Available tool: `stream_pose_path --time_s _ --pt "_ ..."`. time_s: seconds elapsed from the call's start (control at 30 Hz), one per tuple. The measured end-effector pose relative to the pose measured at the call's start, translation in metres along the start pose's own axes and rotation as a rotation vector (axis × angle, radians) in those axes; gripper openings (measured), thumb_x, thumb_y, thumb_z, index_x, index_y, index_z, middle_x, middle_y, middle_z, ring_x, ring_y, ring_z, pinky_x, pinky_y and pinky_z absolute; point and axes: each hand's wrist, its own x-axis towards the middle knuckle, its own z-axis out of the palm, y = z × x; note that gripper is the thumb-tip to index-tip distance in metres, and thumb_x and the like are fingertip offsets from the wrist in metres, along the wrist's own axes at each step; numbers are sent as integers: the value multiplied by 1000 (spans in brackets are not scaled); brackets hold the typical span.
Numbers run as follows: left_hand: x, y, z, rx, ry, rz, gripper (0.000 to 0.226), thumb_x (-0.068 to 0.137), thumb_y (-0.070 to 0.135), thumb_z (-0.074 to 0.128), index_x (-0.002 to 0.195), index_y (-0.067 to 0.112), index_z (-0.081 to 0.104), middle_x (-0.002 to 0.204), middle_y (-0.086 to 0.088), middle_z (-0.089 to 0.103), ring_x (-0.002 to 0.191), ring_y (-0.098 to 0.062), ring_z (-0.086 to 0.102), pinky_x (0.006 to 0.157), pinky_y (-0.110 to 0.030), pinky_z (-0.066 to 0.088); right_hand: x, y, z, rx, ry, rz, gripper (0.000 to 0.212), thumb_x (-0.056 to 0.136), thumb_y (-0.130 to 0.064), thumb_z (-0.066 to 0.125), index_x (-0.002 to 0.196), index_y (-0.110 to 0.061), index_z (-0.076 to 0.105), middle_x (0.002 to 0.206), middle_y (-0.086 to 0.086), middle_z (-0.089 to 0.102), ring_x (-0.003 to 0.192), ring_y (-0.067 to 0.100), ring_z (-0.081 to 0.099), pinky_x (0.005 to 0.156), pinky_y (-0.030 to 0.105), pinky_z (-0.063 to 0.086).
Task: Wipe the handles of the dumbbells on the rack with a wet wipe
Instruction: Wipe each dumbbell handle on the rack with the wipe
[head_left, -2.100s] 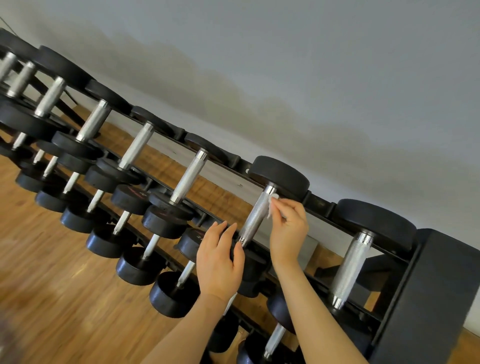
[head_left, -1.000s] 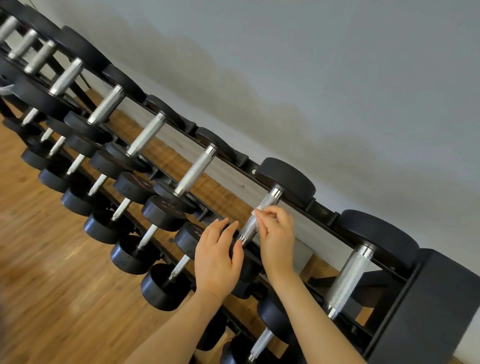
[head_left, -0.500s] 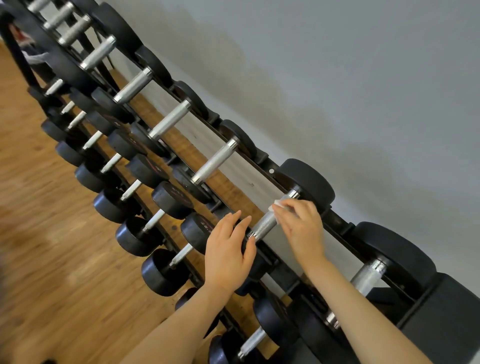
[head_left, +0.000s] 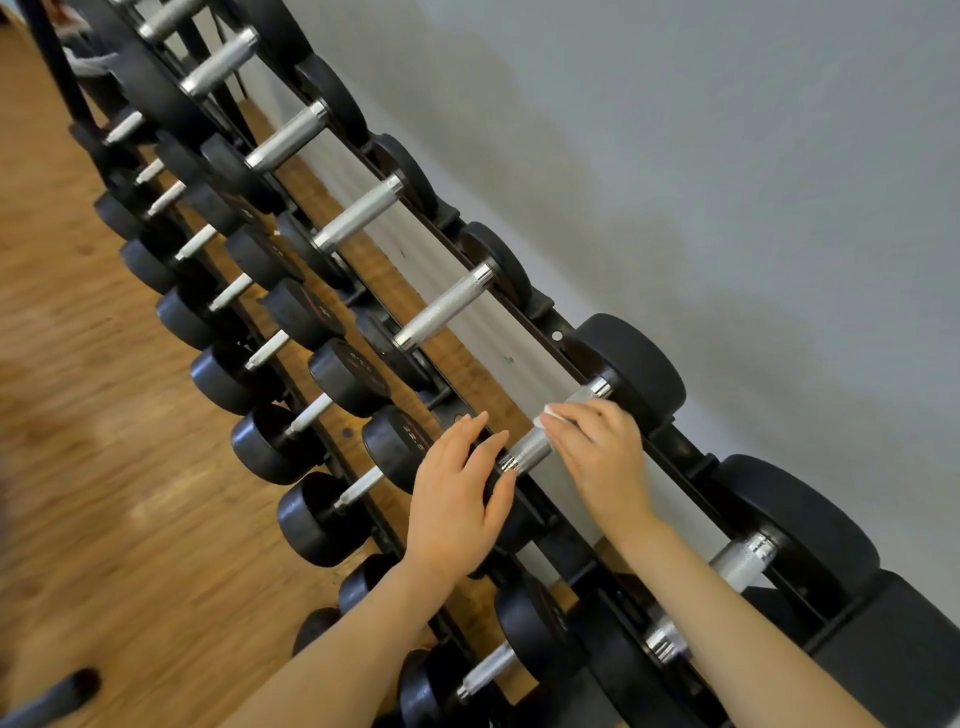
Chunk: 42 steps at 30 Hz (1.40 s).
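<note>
While the long black steel dumbbell rack (head_left: 558, 332) runs diagonally from upper left to lower right of the frame, the wiping is going on just right of centre, on the knurled silver handle (head_left: 532, 446) of the second big top-row dumbbell from the lower right end. The right hand (head_left: 602, 457) lies over the handle with fingers curled onto it, pressing a small white wet wipe (head_left: 545, 418) against the metal; only a corner of the wipe peeks out by the fingertips. The left hand (head_left: 457, 499) has its fingers straight and together, resting flat on the black rubber dumbbell head (head_left: 488, 486) at the near end, looks like it's just steadying it, holding nothing. So I'd say this is mid-wipe on this handle. Next up probably needs a pass along its bare lower part, then shifting to the neighbouring shiny handle (head_left: 447, 306) up-left
</note>
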Motion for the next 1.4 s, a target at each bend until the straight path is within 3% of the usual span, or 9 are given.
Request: stream_pose_path --time_s 0.13,0.27,0.43,0.53,0.67,0.8,1.0,1.17,1.4 --pt "-1 -2 -2 1 -15 15 51 98 47 36 136 21 57 149 -3 46 141 -22 38 114 -45 35 3 -7 0 54 -37 -138 28 77 -12 76 105 -10 72 105 3 70 103 20 54 91 34 42" --pt "-2 -1 -1 15 -22 -4 53 98 49 34 141 22 52 153 -3 41 143 -21 34 115 -46 33 15 1 -3 4 10 -108 26 75 -13 76 100 -8 74 102 3 71 105 21 54 96 39 39" --pt "-12 11 4 2 59 -132 54 97 50 35 144 24 48 154 -3 39 144 -21 32 116 -39 25 -5 -11 8 92 -76 -189 27 86 -15 69 111 -7 70 111 5 69 110 20 55 102 38 40" --pt "-13 11 4 10 56 -143 55 97 51 33 145 27 45 155 -1 37 145 -19 29 115 -35 21 0 -6 7 75 -53 -158 26 91 -22 59 110 -8 71 110 4 70 108 20 56 101 41 43" --pt "-12 5 1 13 29 -111 56 96 52 34 146 28 43 156 -1 36 144 -20 29 115 -37 21 7 -1 7 18 8 -77 23 89 -20 61 107 -10 72 108 3 71 109 22 55 104 38 35" --pt "-11 6 2 -11 49 -113 55 95 51 38 145 27 46 154 -3 39 143 -20 31 115 -38 24 -3 -13 10 53 -71 -166 26 82 -14 73 108 -8 72 111 4 70 109 20 55 104 42 39" --pt "-11 7 2 -33 58 -116 58 94 52 39 145 25 45 153 -2 40 143 -19 31 115 -37 24 4 -3 7 27 -6 -135 17 89 -17 67 104 -11 73 107 3 71 108 21 56 107 43 34" --pt "-11 9 1 -65 63 -156 67 92 54 40 148 18 41 153 -1 40 143 -15 31 116 -33 21 -4 -22 7 96 -112 -279 25 91 -16 54 107 -10 72 112 3 69 111 22 56 108 45 32" --pt "-14 4 -5 -77 8 -127 71 94 57 36 153 18 31 158 0 33 146 -15 27 120 -39 24 -5 -12 7 59 -67 -135 22 91 -18 62 110 -13 71 114 0 69 111 22 58 107 47 35"
